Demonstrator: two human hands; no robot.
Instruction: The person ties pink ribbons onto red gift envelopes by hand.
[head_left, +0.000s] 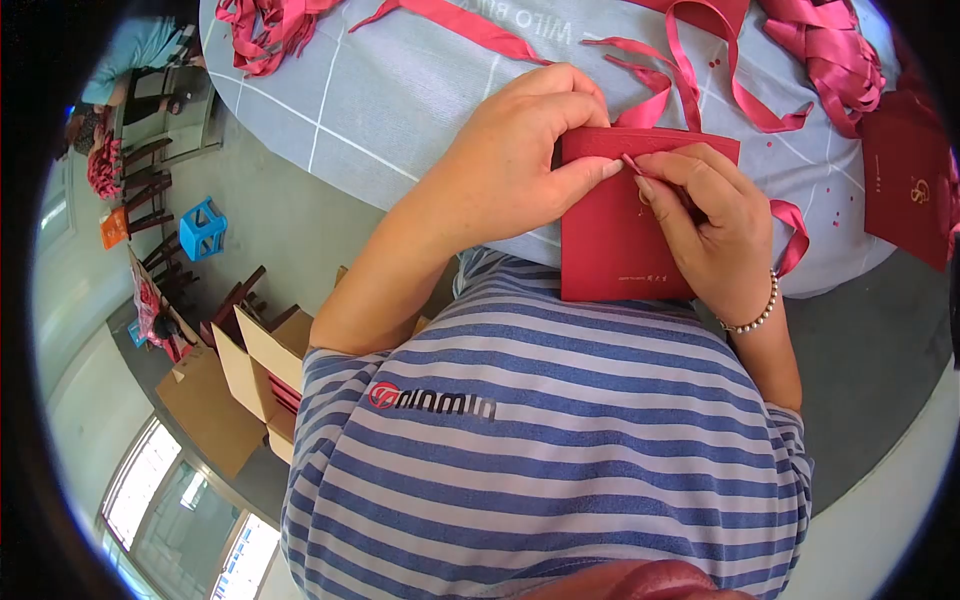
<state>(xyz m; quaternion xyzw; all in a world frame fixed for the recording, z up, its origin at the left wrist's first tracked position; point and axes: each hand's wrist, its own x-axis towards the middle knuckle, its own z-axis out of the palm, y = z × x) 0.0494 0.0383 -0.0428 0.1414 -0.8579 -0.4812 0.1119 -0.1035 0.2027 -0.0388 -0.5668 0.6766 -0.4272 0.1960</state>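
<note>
Red paper bag [615, 245]: flat, rectangular, matte, small gold print near its lower edge, lying at the near edge of the desk [400, 100] against the striped shirt [540, 440]. Left hand [510, 165] grips the bag's top left corner, fingers curled over the rim. Right hand [710, 230] pinches a thin glossy ribbon [690, 85] end at the bag's upper middle, thumb and forefinger closed on it. Beyond, loose satin ribbons [830, 50] lie heaped on the grey checked cloth; another red bag [905, 185] lies flat far right.
</note>
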